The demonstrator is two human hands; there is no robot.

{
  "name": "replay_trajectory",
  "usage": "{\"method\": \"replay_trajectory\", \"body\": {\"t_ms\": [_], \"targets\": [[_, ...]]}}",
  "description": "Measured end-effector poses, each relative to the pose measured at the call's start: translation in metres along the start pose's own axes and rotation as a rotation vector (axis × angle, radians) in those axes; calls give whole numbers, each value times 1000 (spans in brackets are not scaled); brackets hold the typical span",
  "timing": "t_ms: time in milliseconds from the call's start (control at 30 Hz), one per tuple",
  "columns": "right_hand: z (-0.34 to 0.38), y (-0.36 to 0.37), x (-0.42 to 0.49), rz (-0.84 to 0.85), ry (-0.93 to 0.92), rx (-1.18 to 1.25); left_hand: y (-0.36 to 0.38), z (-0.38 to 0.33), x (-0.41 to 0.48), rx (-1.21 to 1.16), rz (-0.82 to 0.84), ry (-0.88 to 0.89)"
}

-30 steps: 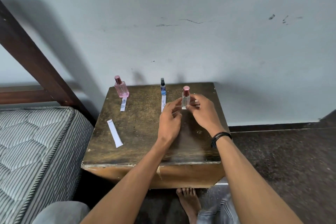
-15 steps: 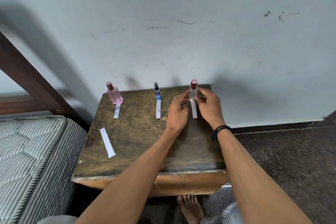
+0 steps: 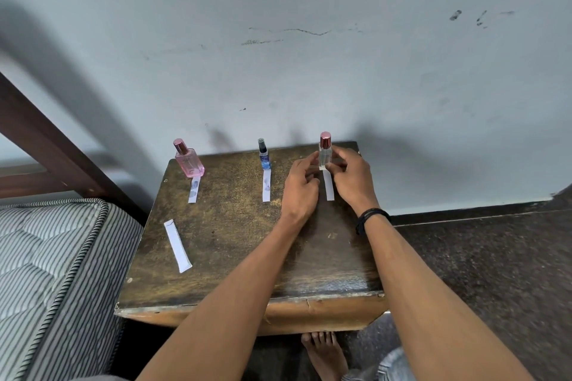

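Wooden worktop (image 3: 235,244) against grey wall (image 3: 278,71), mattress (image 3: 46,257) left of it. Bottle (image 3: 325,159) at worktop's far right, at strip's (image 3: 328,190) far end. Fingers of left hand (image 3: 301,192) and right hand (image 3: 353,182) pinch it. 1 s ago: nearer worktop's front.

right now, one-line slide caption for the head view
Left hand and right hand hold a clear red-capped bottle upright at a paper strip's far end on a wooden table.

1. Clear perfume bottle (image 3: 325,155): lower sides are covered by the fingers (image 3: 311,161) of the left hand (image 3: 301,189) and right hand (image 3: 351,178).
2. Paper strip (image 3: 328,189) in front of it: far end hidden.
3. Small blue bottle (image 3: 265,161): label too small to read.
4. Mattress (image 3: 46,272): cut off by the left and lower edges.
5. Bare foot (image 3: 325,356): heel cut off by the lower edge.
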State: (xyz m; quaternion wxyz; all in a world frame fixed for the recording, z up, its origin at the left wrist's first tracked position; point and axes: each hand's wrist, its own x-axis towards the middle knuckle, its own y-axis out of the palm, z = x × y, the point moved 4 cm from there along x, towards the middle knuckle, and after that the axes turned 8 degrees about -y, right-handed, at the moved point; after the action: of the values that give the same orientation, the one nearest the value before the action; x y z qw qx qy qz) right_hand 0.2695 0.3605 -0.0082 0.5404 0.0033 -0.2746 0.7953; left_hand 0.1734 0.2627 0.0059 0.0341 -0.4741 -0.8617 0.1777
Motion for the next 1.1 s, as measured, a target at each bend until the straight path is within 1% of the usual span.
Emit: {"method": "replay_trajectory", "body": {"t_ms": [400, 833, 1100], "targets": [[3, -1, -2, 6, -4, -4, 1, 0, 0, 7, 8, 0], [3, 0, -1, 13, 5, -28, 3, 4, 4, 68, 9, -2], [5, -1, -1, 22, -1, -35, 3, 4, 5, 48, 24, -14]]}}
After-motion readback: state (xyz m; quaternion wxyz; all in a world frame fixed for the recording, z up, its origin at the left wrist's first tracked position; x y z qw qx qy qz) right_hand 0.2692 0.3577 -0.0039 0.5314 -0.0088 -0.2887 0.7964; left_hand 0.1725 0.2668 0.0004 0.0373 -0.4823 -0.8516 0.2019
